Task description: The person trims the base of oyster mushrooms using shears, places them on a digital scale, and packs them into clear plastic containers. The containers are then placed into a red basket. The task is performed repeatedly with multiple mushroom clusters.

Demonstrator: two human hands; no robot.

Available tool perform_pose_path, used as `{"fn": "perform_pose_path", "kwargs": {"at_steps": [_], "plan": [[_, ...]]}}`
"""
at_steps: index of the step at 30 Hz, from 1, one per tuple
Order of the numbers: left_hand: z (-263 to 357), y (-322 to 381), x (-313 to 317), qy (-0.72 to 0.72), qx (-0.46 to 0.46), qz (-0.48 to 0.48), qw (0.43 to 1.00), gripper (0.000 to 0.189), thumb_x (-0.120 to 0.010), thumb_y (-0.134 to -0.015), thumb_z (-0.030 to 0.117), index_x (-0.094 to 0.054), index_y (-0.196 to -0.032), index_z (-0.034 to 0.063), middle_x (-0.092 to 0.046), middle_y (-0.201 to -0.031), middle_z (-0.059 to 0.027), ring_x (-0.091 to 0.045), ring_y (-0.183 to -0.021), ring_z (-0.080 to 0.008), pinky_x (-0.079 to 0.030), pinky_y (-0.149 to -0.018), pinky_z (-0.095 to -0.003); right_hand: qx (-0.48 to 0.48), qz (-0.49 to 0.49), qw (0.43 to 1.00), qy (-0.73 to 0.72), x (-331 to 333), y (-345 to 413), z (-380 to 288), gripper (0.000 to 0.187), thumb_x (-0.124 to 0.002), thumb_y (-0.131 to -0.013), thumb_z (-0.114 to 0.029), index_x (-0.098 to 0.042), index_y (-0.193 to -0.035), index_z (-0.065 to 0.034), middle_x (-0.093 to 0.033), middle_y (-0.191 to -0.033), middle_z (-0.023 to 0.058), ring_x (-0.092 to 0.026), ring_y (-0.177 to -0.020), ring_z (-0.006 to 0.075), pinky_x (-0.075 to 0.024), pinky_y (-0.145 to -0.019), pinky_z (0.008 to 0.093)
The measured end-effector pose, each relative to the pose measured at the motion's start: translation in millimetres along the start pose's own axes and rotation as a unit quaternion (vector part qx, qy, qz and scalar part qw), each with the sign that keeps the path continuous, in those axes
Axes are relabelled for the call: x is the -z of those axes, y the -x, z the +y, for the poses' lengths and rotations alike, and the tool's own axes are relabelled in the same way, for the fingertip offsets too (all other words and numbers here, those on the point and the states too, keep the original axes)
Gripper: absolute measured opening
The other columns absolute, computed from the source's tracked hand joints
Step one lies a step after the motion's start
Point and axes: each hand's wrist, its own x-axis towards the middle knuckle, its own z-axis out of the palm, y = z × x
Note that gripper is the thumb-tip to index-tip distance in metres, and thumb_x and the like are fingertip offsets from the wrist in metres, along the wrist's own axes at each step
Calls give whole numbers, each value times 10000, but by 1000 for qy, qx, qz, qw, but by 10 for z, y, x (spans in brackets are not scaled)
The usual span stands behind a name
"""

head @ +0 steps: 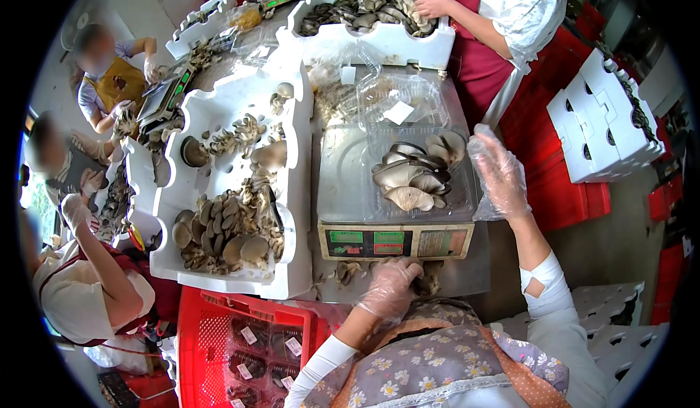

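A weighing scale [345, 194] with a lit green display stands before me. On its pan an open clear plastic clamshell box [377, 211] holds a cluster of grey oyster mushrooms [410, 175], and its lid [432, 93], bearing a white label, is tipped back. My right hand [499, 175], in a loose clear plastic glove, is held upright and holds nothing, beside the box's right edge. My left hand [391, 287], gloved too, is low at the scale's front, beside loose oyster mushrooms [429, 279]; its fingertips are partly hidden, so any hold is unclear.
Left of the scale, a white foam crate [298, 189] holds mushrooms and a dark-handled tool. A red plastic crate [191, 348] below contains labelled packs. Another mushroom-filled foam crate [366, 50] is at the far end, where a person's hand [435, 6] works. More people are at left.
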Motion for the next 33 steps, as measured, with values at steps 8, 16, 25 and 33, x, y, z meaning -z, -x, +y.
{"fn": "perform_pose_path", "kwargs": {"at_steps": [8,16,25,33], "plan": [[68,55,328,96,38,-67,992,413,-773,-751,110,-646,-1142,72,-702,-1064,-163,-646,-1009,-388,-516,-866,-444,-30,51,997,51,215,160,98,395,-541,-1037,-199,-543,-1362,26,-649,-1276,139,-652,-1122,214,-491,-1008,343],[246,514,782,573,326,122,742,359,-707,-894,24,-614,-1241,38,-656,-1182,-87,-662,-1025,-178,-547,-913,-341,-149,103,972,-152,148,533,-422,376,-587,-1025,-189,-565,-1323,39,-682,-1132,122,-693,-951,169,-567,-854,304],[8,1017,572,750,328,222,530,395,-645,-924,142,-561,-1292,25,-627,-1191,-121,-654,-1048,-260,-579,-899,-393,-284,-187,902,-266,-427,1072,-763,266,-578,-1019,-135,-587,-1226,32,-690,-1094,130,-700,-879,162,-588,-772,291],[199,825,618,761,288,252,523,421,-580,-982,270,-538,-1289,-15,-634,-1180,-147,-661,-1036,-273,-572,-882,-398,-358,-254,850,-291,-628,991,-1064,291,-569,-1036,-237,-610,-1163,22,-679,-1025,110,-688,-860,173,-572,-763,307]]}}
